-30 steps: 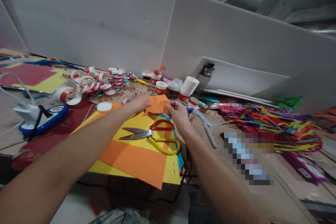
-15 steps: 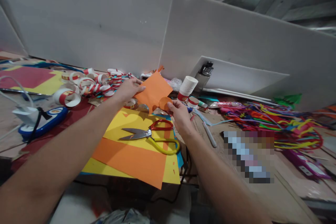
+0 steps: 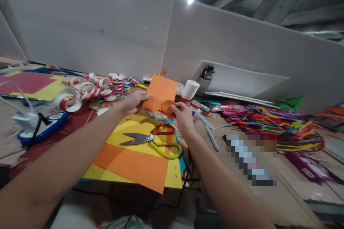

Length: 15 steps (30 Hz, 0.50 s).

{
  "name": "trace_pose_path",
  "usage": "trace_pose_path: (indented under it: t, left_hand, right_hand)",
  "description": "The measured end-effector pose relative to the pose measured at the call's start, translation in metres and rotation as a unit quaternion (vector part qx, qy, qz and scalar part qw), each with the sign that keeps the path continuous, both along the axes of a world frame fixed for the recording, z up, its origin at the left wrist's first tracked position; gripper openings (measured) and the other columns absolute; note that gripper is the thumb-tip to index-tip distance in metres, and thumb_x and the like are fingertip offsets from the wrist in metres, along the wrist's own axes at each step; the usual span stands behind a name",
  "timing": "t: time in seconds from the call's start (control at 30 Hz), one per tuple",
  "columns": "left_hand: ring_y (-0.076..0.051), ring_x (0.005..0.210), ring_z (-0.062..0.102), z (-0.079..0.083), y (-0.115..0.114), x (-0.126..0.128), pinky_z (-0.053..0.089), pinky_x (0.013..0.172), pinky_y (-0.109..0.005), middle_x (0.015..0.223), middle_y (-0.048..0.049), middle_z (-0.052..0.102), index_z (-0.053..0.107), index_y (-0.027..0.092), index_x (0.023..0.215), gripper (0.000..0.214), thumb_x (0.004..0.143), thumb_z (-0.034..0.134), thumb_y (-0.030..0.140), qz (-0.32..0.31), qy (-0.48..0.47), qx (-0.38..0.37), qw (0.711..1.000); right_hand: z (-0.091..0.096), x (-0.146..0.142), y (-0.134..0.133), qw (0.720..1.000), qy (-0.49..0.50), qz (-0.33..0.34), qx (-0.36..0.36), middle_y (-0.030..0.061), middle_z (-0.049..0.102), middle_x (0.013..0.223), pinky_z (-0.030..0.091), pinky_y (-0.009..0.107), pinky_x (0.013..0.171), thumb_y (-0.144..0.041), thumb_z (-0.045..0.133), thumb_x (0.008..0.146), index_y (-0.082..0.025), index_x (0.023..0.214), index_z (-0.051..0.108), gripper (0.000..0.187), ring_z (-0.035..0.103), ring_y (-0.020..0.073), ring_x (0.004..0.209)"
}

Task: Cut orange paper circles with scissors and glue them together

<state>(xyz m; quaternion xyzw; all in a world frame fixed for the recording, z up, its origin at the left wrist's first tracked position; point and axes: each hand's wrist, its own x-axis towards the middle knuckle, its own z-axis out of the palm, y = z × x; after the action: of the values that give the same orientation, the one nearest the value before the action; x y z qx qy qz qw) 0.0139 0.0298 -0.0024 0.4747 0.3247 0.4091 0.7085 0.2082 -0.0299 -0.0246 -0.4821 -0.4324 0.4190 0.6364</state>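
Note:
My left hand (image 3: 133,102) is closed on the left edge of an orange sheet of paper (image 3: 162,87), held up above the table. At its lower right corner, my right hand (image 3: 182,116) pinches a small orange paper disc (image 3: 167,106), which overlaps the sheet in view. Below both hands lie scissors (image 3: 150,140) with one red and one yellow handle, blades slightly apart. They rest on yellow paper (image 3: 120,132), where another orange sheet (image 3: 131,164) also lies.
White-and-red paper rings (image 3: 88,89) are heaped at the left, beyond a blue-and-white power strip (image 3: 43,128). Stacked paper cups (image 3: 190,90) stand beside a bottle (image 3: 205,80) at the back. Colourful pipe cleaners (image 3: 271,125) spread across the right, near a pixelated object (image 3: 249,159).
The orange sheet has turned to stand more upright and face me flatter. My left hand has moved slightly lower, and the disc now lies closer over the sheet's corner.

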Motion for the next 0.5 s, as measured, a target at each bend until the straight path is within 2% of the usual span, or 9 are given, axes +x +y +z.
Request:
trace_pose_path:
  t: [0.13,0.27,0.33,0.43,0.5]
  left_hand:
    - [-0.021,0.071,0.072,-0.002,-0.003,-0.003,0.060,0.055,-0.032,0.093,-0.0148,0.076,0.070,0.007,0.105,0.022,0.088,0.061,0.018,-0.049,0.026,-0.027,0.998]
    - [-0.019,0.068,0.071,-0.010,0.001,0.003,0.061,0.056,-0.030,0.090,-0.0141,0.076,0.070,0.006,0.102,0.019,0.089,0.058,0.014,-0.001,0.000,-0.022,1.000]
    - [-0.019,0.069,0.072,-0.014,0.002,0.008,0.061,0.055,-0.029,0.093,-0.0137,0.076,0.069,0.007,0.104,0.020,0.092,0.055,0.012,0.039,-0.017,-0.011,0.999]
    - [-0.018,0.076,0.073,-0.018,-0.001,0.016,0.062,0.059,-0.029,0.101,-0.0141,0.076,0.068,0.008,0.108,0.022,0.093,0.053,0.011,0.073,-0.038,-0.006,0.997]
    - [-0.018,0.078,0.073,-0.017,-0.007,0.021,0.063,0.065,-0.030,0.102,-0.0140,0.076,0.068,0.008,0.109,0.022,0.094,0.053,0.011,0.063,-0.051,-0.009,0.997]
  right_hand:
    - [0.001,0.003,0.001,0.998,-0.058,-0.018,0.024,-0.0010,0.067,0.072,0.051,0.026,0.063,-0.037,0.071,0.064,-0.019,0.078,0.061,0.026,0.062,0.0141,0.067]
    - [0.002,0.007,0.001,0.990,-0.110,-0.063,0.054,0.0003,0.067,0.077,0.050,0.026,0.066,-0.038,0.071,0.068,-0.018,0.081,0.065,0.025,0.061,0.0137,0.071]
    - [0.005,0.009,-0.001,0.986,-0.122,-0.085,0.070,-0.0011,0.065,0.073,0.047,0.024,0.062,-0.037,0.071,0.069,-0.018,0.081,0.066,0.023,0.057,0.0116,0.065]
    - [0.008,0.006,-0.004,0.994,-0.086,-0.051,0.051,-0.0036,0.060,0.064,0.042,0.023,0.050,-0.040,0.072,0.070,-0.019,0.079,0.064,0.025,0.050,0.0098,0.052]
    - [0.010,0.003,-0.006,0.999,-0.049,-0.015,0.019,-0.0038,0.060,0.061,0.042,0.023,0.046,-0.043,0.075,0.067,-0.019,0.079,0.062,0.029,0.052,0.0102,0.049]
